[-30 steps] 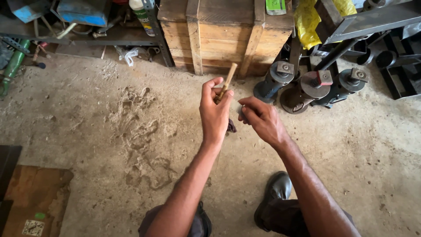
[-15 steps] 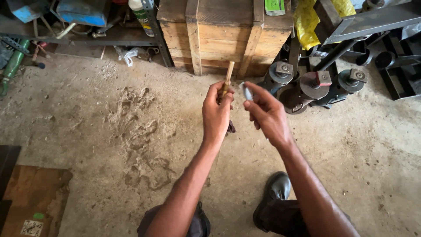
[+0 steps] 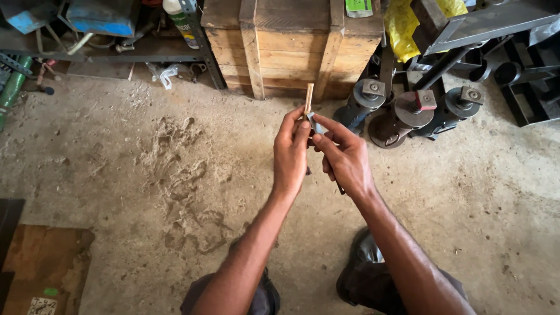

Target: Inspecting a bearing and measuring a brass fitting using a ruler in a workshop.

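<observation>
At twelve o'clock, a big wooden crate (image 3: pixel 291 44) on the rough concrete floor (image 3: pixel 116 175), with dark metal jacks (image 3: pixel 402 114) at one o'clock. Near centre, raised upright over the floor, a slim pale wooden stick (image 3: pixel 308 97), straight and light tan, top end clear above the fingers. Left hand (image 3: pixel 291 151) closed around the stick's lower part, right hand (image 3: pixel 344 157) touching it from three o'clock, pinched shut on a small grey blade (image 3: pixel 315 122) laid against the stick.
</observation>
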